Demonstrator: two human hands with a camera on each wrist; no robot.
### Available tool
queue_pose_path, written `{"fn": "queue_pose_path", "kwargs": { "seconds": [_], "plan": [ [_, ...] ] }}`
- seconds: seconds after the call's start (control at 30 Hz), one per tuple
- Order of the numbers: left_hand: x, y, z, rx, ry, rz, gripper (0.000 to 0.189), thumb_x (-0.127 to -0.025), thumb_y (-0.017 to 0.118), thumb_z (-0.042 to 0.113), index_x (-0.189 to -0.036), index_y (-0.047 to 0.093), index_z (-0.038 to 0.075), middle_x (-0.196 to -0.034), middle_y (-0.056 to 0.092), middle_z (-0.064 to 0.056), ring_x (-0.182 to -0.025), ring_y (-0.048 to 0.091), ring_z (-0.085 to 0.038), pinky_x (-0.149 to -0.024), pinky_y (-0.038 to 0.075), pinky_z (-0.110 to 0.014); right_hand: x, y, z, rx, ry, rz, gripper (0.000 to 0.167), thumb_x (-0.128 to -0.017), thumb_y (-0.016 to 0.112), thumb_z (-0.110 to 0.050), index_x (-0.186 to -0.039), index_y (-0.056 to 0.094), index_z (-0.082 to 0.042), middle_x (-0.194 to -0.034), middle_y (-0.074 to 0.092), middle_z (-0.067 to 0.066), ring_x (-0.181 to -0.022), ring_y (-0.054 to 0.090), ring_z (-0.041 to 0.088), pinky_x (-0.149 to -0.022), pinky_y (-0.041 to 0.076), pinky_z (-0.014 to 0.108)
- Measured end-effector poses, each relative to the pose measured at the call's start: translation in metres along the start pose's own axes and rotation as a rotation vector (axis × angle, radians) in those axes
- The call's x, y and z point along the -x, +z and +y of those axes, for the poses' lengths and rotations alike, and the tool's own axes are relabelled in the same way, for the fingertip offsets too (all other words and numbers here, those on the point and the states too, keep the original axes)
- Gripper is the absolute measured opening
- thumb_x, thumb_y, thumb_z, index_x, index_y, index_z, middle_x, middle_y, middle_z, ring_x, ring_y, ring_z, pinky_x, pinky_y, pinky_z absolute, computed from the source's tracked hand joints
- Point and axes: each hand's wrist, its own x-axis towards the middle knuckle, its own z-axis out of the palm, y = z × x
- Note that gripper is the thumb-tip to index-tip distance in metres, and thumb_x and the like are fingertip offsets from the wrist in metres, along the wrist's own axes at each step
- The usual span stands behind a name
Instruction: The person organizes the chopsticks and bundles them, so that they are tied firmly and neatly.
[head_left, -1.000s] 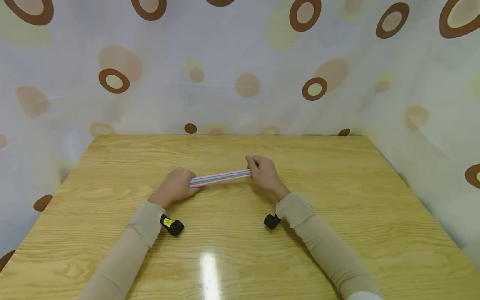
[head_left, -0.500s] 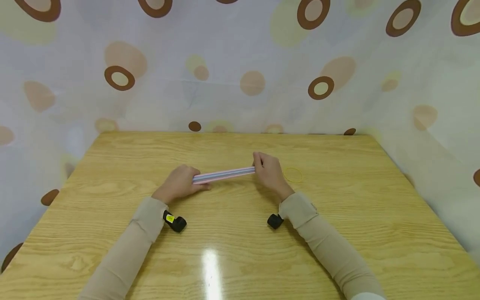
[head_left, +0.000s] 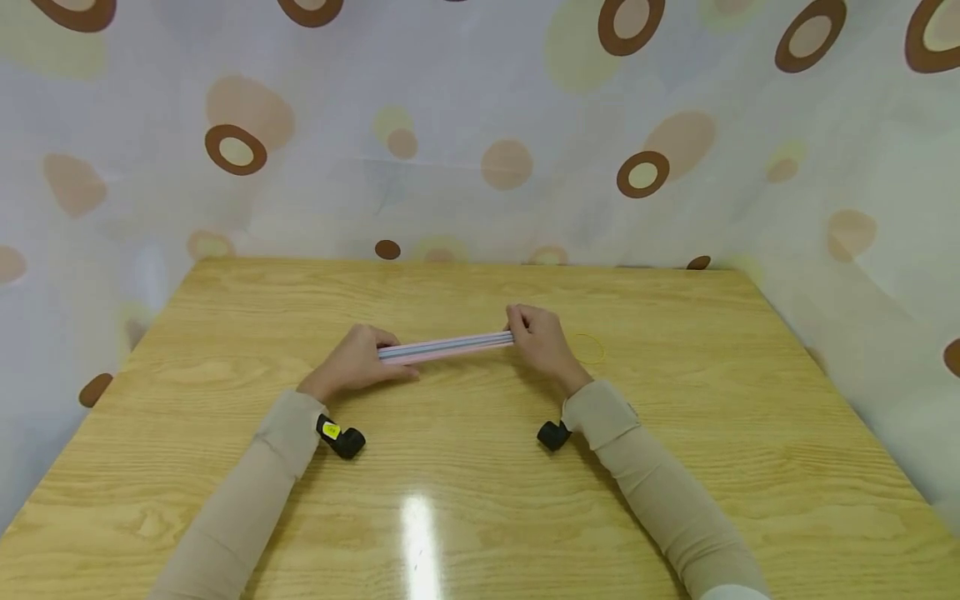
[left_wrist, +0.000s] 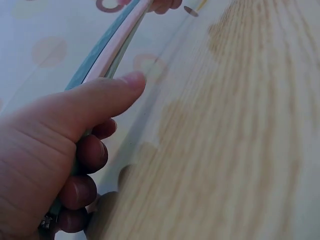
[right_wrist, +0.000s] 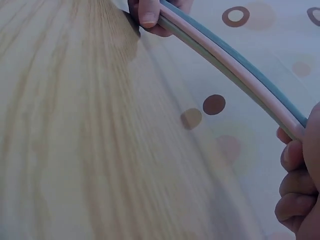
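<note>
Between my two hands stretches a long, thin bundle of pink, blue-grey and grey-green strips (head_left: 446,347), held above the table; its exact kind I cannot tell. My left hand (head_left: 354,358) grips one end, thumb along it and fingers curled round, as the left wrist view shows. My right hand (head_left: 542,337) holds the other end with curled fingers. In the right wrist view the strips (right_wrist: 235,70) bow gently between both hands. The ends inside the palms are hidden. A thin yellow rubber band (head_left: 590,348) lies on the table just right of my right hand.
A wood-grain table (head_left: 480,500) spreads beneath my arms. Behind it and along its sides hangs a pale curtain with brown and peach circles (head_left: 507,164). Small black cameras (head_left: 553,435) are strapped at both wrists.
My left hand has shifted slightly outward, so more of the strips' length shows between the hands. Both hands keep their hold, and the head view has shifted a little.
</note>
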Motion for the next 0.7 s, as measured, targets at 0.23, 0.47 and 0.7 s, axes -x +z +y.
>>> {"fn": "queue_pose_path", "kwargs": {
  "seconds": [0.23, 0.47, 0.7],
  "plan": [
    [0.003, -0.001, 0.004, -0.032, -0.006, 0.006, 0.02, -0.075, 0.078, 0.018, -0.088, 0.071, 0.005, -0.078, 0.068, -0.004, -0.068, 0.056, -0.013, -0.065, 0.047, -0.028, 0.0, -0.023, -0.001, 0.002, 0.149, -0.048, 0.041, -0.106, 0.032, -0.027, -0.098, 0.061, 0.0, -0.072, 0.054, 0.009, -0.058, 0.044, 0.016, -0.06, 0.04, 0.031],
    [0.003, 0.0, 0.005, 0.019, -0.022, -0.013, 0.016, -0.074, 0.075, 0.014, -0.086, 0.071, 0.005, -0.077, 0.067, -0.004, -0.068, 0.054, -0.014, -0.065, 0.046, -0.028, -0.002, -0.069, 0.017, 0.187, 0.263, -0.235, 0.038, -0.105, 0.035, -0.028, -0.114, 0.058, 0.001, -0.098, 0.06, 0.018, -0.067, 0.05, 0.024, -0.065, 0.043, 0.037],
    [0.002, 0.001, 0.004, 0.03, 0.0, -0.013, 0.014, -0.073, 0.074, 0.014, -0.083, 0.071, 0.006, -0.075, 0.066, -0.003, -0.066, 0.053, -0.014, -0.063, 0.045, -0.028, -0.001, -0.11, 0.037, 0.371, 0.304, -0.472, 0.037, -0.1, 0.047, -0.022, -0.125, 0.051, 0.005, -0.121, 0.055, 0.029, -0.108, 0.055, 0.04, -0.088, 0.046, 0.051]
  ]
}}
